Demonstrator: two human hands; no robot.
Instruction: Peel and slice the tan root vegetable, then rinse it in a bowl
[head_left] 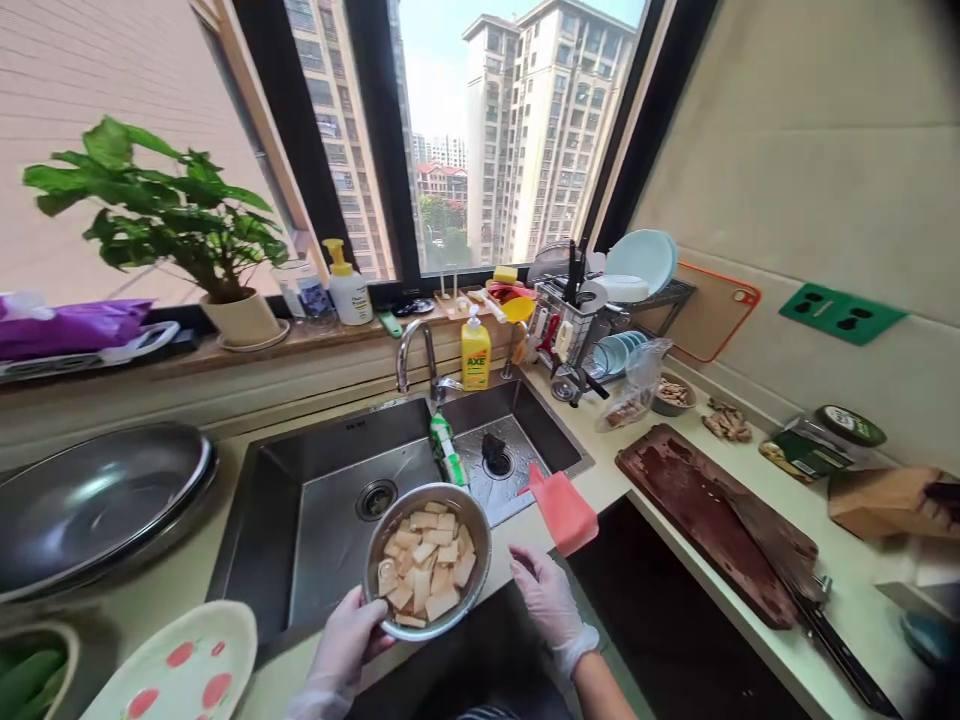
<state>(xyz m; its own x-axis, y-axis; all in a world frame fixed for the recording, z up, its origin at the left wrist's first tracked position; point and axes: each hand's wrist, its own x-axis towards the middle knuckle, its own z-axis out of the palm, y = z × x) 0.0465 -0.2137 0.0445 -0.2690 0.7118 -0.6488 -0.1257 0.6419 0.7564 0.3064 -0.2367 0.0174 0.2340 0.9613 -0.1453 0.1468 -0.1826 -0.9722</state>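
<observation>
A metal bowl (486, 535) holds pale, flat cut pieces (431, 550) in what looks like water. I cannot make out what food they are. My left hand (352, 635), in a clear glove, grips the bowl's lower left rim with the thumb on top. My right hand (549, 598), gloved too, hovers apart from the bowl on its right, fingers loosely apart and holding nothing. Just beyond it a pink cloth (564, 508) drapes over the counter edge. The bowl sits over the front edge of the double sink (322, 540).
On the right counter, a knife (772, 550) lies across a brown cutting board (675, 480). A yellow soap bottle (475, 358) stands by the faucet (417, 345). A dish rack (592, 320) fills the back corner. To the left are a wok (105, 500) and a patterned plate (180, 660).
</observation>
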